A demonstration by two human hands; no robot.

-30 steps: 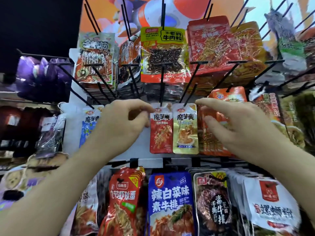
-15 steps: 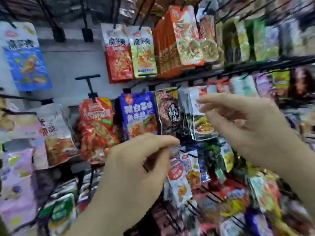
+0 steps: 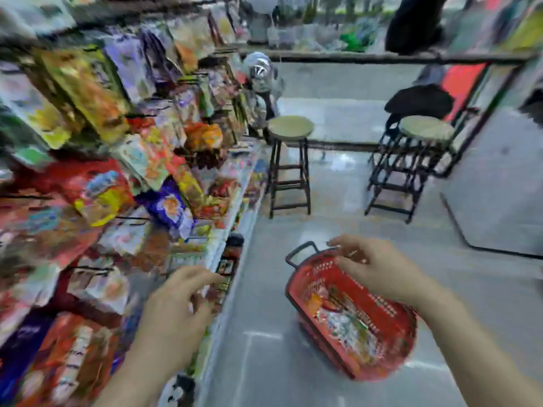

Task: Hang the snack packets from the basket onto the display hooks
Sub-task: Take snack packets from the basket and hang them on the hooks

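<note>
Red plastic basket (image 3: 392, 314) on the floor, snack packets (image 3: 338, 320) heaped inside, blurred. Right hand (image 3: 379, 268) above its rim, fingers loosely bent, holding nothing. Left hand (image 3: 179, 304) by the display rack (image 3: 117, 160), likewise empty. Risk: a hasty grab lifts several packets together, or tears a hang hole.

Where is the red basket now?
In the head view, the red basket stands on the floor at lower right, beneath the right hand and to the right of the snack rack.
</note>
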